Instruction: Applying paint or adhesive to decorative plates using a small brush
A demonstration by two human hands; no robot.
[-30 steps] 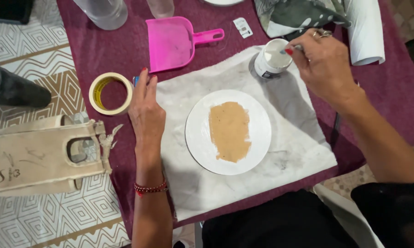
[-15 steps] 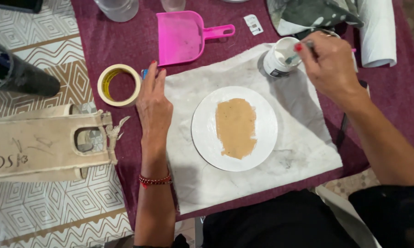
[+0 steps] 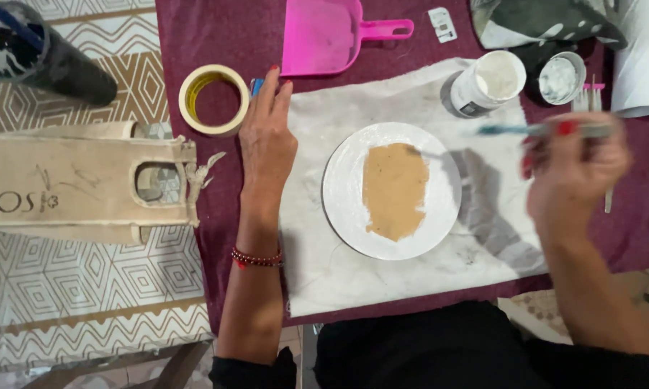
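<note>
The left hand [image 3: 267, 140] lies flat, palm down, on the left edge of a white cloth [image 3: 382, 274] spread over a maroon tablecloth [image 3: 216, 238]; its fingers are straight and close together, holding nothing, the tips reaching up toward a pink dustpan [image 3: 324, 32]. A red bead bracelet [image 3: 257, 257] circles that wrist. Just left of the hand sits a roll of masking tape [image 3: 213, 99].

The right hand [image 3: 573, 169] hovers motion-blurred above the cloth's right side, fingers curled tight around a thin brush [image 3: 511, 130] with a bluish handle — the brush lies roughly level, pointing left toward the plate. Whether its tip touches the plate cannot be told.

Between the 2 hands, in the middle of the cloth, rests a round white plate [image 3: 339, 209] bearing a tan patch of paint [image 3: 394, 189]. Above and right of it stands an open white paint jar [image 3: 488, 83], with its lid [image 3: 560, 78] just beside. A wooden box [image 3: 72, 184] rests off the table's left side, over a patterned floor [image 3: 87, 302].
</note>
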